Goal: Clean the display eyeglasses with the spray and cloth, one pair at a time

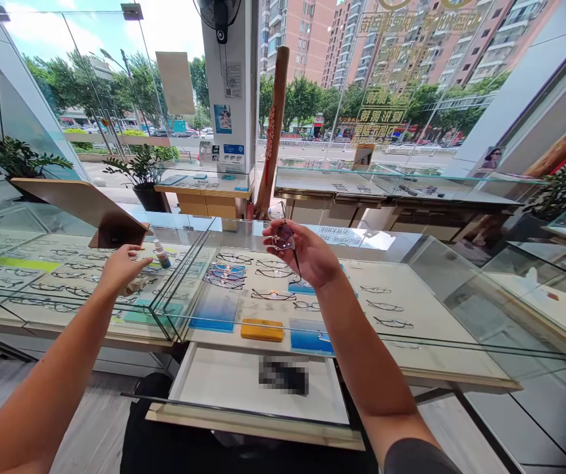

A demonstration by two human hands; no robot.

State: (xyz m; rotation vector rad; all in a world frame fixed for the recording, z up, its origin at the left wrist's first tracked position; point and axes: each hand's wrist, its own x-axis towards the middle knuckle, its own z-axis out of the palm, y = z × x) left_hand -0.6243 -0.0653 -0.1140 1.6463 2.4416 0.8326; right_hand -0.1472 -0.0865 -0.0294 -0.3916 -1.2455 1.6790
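Note:
My right hand is closed on a pair of eyeglasses, raised above the glass counter. One tinted lens faces me, and a dark temple hangs down by the palm. On the left, my left hand reaches over the counter top with thumb and fingers apart, nothing visible between them. Just right of its fingertips stands a small spray bottle with a white top. Below that hand lies a crumpled, cloth-like thing, partly hidden by the glass reflections.
Rows of eyeglass frames lie inside the glass display counter, with a yellow case near its front. An open drawer holding a blurred dark object juts toward me. A tilted board stands on the left counter.

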